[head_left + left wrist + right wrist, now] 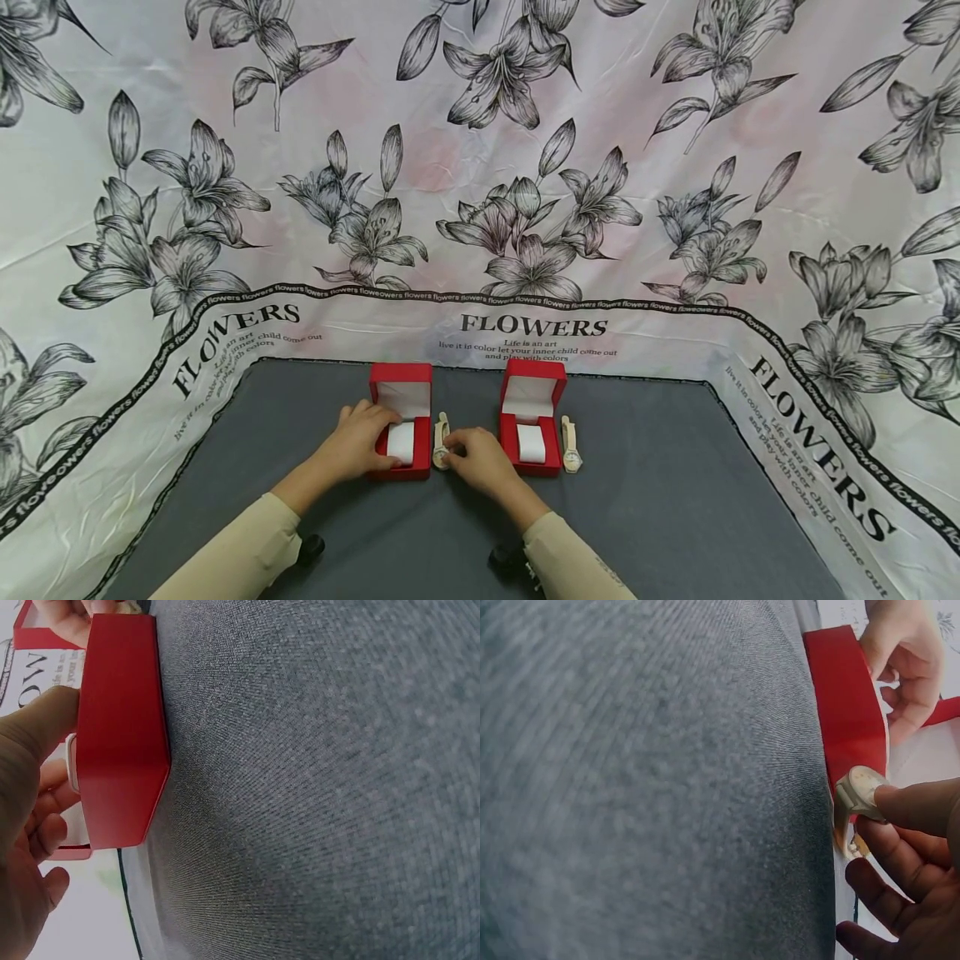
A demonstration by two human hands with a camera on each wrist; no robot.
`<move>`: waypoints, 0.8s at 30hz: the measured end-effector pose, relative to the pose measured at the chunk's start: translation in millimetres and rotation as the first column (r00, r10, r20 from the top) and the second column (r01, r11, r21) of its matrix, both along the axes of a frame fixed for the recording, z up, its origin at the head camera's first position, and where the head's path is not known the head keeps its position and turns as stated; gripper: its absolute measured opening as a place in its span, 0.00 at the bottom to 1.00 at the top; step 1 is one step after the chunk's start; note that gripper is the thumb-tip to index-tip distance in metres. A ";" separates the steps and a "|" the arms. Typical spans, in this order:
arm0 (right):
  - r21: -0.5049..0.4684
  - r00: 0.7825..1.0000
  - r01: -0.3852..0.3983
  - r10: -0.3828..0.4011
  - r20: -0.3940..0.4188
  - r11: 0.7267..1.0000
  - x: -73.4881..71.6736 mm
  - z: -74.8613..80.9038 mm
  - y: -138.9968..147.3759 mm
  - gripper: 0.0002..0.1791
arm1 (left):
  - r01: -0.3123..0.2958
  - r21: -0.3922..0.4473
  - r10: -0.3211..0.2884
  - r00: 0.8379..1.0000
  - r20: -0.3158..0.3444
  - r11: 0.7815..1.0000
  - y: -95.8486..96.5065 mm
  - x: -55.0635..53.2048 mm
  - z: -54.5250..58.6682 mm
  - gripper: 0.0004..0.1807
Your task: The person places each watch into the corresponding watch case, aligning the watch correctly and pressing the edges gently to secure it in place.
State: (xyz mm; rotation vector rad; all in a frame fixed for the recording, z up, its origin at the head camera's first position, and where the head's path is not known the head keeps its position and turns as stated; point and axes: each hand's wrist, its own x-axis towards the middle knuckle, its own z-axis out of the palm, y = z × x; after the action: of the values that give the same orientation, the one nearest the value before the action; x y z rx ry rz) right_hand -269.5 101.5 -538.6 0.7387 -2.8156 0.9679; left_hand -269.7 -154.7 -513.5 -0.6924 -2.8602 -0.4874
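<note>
Fingers (pixel 372 416) of the left hand (pixel 354 442), from the head, arch over a red box (pixel 423 452), grip unclear, another box (pixel 552 451) and farther watch (pixel 572 461) rightward; box wall (pixel 122 727) blocks the left wrist's view; the right wrist's shows the right hand (pixel 926 877) pinching a nearer watch (pixel 861 784) beside that first box.

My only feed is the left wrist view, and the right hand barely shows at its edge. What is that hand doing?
Observer: The right hand pinches a pale watch.
Operator: Anything else like it around?
Observer: Yes, a second watch lies just right of the right-hand red box.
Operator: And inside that box?
Observer: A white cushion, with no watch around it.
</note>
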 end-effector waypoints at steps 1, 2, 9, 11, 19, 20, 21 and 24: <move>-0.017 1.000 -0.004 0.004 0.000 1.000 0.1 0.3 0.7 0.09 | 0.002 0.001 -0.002 1.000 -0.006 1.000 0.3 0.2 0.1 0.34; -0.028 1.000 -0.008 0.008 -0.001 1.000 0.3 0.8 1.1 0.09 | 0.003 0.000 -0.003 1.000 -0.013 1.000 0.7 0.3 0.1 0.34; -0.055 1.000 -0.001 0.001 0.004 0.998 1.6 4.5 5.6 0.09 | 0.014 -0.011 -0.015 0.998 -0.059 1.000 0.8 0.0 -0.5 0.37; -0.069 1.000 0.000 0.000 0.006 0.998 1.2 5.9 6.6 0.09 | 0.019 -0.009 -0.019 0.997 -0.071 1.000 0.7 0.0 -0.7 0.38; -0.112 0.999 -0.003 0.007 0.032 0.994 -0.3 8.0 11.5 0.09 | 0.041 -0.010 -0.042 0.990 -0.133 0.999 -0.3 0.5 -2.7 0.39; -0.118 0.999 0.002 0.003 0.038 0.993 -0.5 8.3 12.0 0.09 | 0.044 -0.011 -0.045 0.988 -0.146 0.999 -0.5 0.4 -3.1 0.39; -0.123 0.999 0.004 0.001 0.041 0.992 -0.6 8.7 12.6 0.09 | 0.045 -0.014 -0.047 0.986 -0.159 0.999 -0.7 0.2 -3.9 0.40; -0.147 0.998 0.015 -0.007 0.055 0.989 -0.6 10.3 14.1 0.10 | 0.055 -0.018 -0.058 0.978 -0.198 0.998 -1.7 -0.7 -6.8 0.40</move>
State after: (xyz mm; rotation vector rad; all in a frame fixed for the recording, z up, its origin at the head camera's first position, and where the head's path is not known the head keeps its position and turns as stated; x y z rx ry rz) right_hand -270.1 115.6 -528.3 0.6888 -2.7516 1.1969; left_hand -270.4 -156.4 -520.3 -0.7793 -2.6656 -0.3841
